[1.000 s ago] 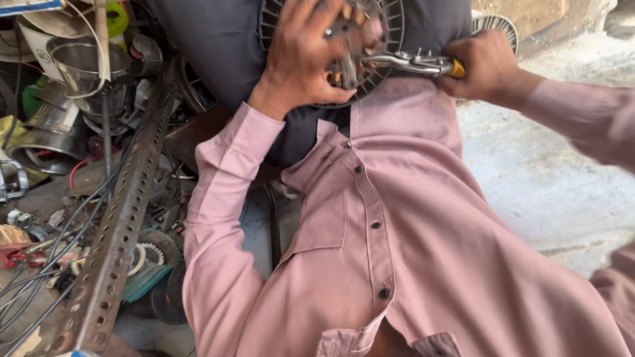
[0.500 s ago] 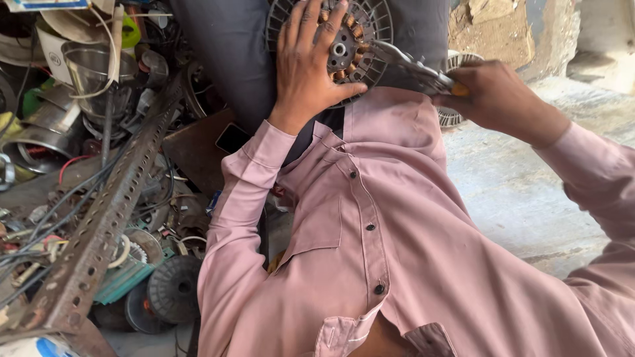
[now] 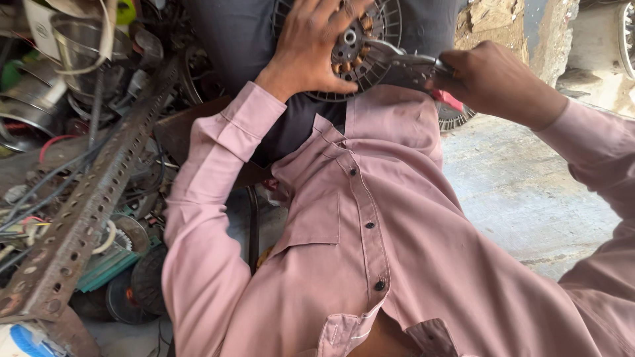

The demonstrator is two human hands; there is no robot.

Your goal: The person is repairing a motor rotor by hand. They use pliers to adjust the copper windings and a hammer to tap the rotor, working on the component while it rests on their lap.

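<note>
1. Two bare hands worked one round fan-motor part (image 3: 360, 49), a ribbed disc with copper windings about a metal hub, propped on the dark-trousered lap (image 3: 231, 39) at the top of the view.
2. Left hand (image 3: 311, 49) spread flat over the disc, fingers (image 3: 344, 13) splayed wide and pressing rather than gripping.
3. Right hand (image 3: 493, 79) wrapped tight round red-handled pliers (image 3: 410, 63), nose laid against the windings near the hub; whether the nose bit on anything could not be told.
4. Probably best done with firm downward pressure from the left palm, so the disc did not turn.
5. Likely wiser to lever with short pulls close to the hub, sparing the thin ribs.
6. Scrap clutter to the left: a perforated steel angle bar (image 3: 86, 218), loose wires (image 3: 40, 192) and a metal can (image 3: 83, 46); bare concrete floor (image 3: 529, 192) to the right.
</note>
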